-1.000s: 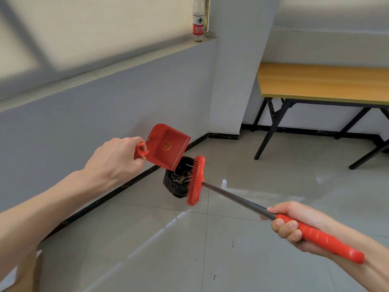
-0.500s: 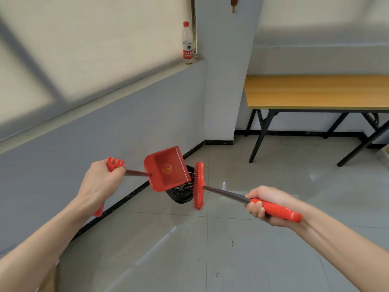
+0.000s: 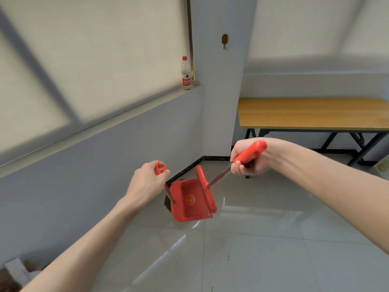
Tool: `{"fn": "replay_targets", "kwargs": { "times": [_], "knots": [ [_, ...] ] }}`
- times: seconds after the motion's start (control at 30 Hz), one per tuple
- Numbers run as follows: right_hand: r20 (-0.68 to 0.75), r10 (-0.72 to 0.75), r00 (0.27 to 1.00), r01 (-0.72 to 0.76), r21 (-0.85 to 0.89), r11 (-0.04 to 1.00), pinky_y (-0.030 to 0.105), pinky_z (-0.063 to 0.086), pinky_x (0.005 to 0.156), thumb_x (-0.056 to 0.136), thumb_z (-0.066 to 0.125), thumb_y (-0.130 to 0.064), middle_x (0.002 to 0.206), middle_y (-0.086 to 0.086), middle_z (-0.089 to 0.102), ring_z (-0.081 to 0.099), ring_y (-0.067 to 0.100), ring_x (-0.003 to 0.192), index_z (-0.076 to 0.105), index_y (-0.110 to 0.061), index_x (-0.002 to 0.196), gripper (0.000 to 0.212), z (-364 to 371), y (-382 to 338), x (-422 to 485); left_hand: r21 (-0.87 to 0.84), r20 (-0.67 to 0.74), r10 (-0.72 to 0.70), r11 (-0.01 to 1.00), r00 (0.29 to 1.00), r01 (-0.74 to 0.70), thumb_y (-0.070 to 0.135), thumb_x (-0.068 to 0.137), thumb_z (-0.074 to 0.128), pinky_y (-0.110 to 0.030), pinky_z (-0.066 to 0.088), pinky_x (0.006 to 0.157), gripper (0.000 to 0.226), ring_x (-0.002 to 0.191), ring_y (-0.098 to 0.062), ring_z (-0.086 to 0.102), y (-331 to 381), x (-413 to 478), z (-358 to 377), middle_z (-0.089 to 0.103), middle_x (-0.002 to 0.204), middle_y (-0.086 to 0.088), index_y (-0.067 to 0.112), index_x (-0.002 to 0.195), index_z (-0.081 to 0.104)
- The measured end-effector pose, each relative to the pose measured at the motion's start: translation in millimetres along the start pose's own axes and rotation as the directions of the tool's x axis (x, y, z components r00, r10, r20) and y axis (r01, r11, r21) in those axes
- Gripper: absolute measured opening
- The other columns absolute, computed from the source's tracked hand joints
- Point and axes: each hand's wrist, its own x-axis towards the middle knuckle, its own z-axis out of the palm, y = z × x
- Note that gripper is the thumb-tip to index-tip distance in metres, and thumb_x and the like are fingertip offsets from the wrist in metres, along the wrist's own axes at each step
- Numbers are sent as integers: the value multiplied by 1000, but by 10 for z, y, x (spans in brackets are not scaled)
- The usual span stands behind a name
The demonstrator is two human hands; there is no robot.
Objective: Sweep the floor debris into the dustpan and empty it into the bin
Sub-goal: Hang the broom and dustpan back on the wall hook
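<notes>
My left hand (image 3: pixel 147 182) grips the red handle top of the red dustpan (image 3: pixel 189 201), which hangs low over the floor with its open side facing me. My right hand (image 3: pixel 246 159) holds the red grip of the brush; its dark shaft slants down to the red brush head (image 3: pixel 205 188), which lies against the dustpan's right edge. The black bin (image 3: pixel 167 204) shows only as a dark sliver behind the dustpan, by the wall. No debris is visible inside the pan.
A grey wall with a black skirting runs along the left into a corner column. A plastic bottle (image 3: pixel 186 73) stands on the window sill. A wooden table (image 3: pixel 311 112) on black legs stands at the right. Boxes (image 3: pixel 14 272) lie at bottom left. Glossy floor tiles (image 3: pixel 263 249) spread ahead.
The dustpan has swung down from its tipped position over the bin and now hangs upright. The brush head has moved against the pan, and my right hand has risen.
</notes>
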Motion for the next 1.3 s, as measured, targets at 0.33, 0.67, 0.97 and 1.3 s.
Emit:
{"fn": "replay_targets", "kwargs": {
  "times": [0.33,0.67,0.97,1.3],
  "knots": [
    [-53,-59,997,53,-98,994,18,42,28,62,33,-3,56,10,49,47,16,29,43,-6,75,16,331,-615,-556,194,19,202,960,979,-202,40,98,56,-37,51,88,35,109,-30,66,871,-42,511,74,119,-2,26,128,67],
    [-127,-3,992,-5,-66,998,17,39,27,60,33,0,57,10,49,47,15,28,48,-1,84,28,348,-1100,-338,127,137,364,916,921,-381,34,91,55,-43,57,82,27,95,-34,69,1231,593,562,75,104,-3,28,115,66],
    [-169,-2,986,7,31,999,17,37,25,61,35,-2,52,10,51,48,15,27,51,0,85,29,133,-1555,-139,139,219,490,841,844,-524,71,83,54,-39,58,80,49,88,-26,70,1473,1327,539,75,94,4,31,109,64],
    [-117,-14,993,30,132,991,17,35,24,90,34,-11,54,9,49,46,12,27,51,1,80,24,-423,-1846,219,140,279,519,810,808,-570,59,88,63,-34,55,79,29,86,-24,69,1816,1875,670,77,96,5,47,67,48]
  ]
}}
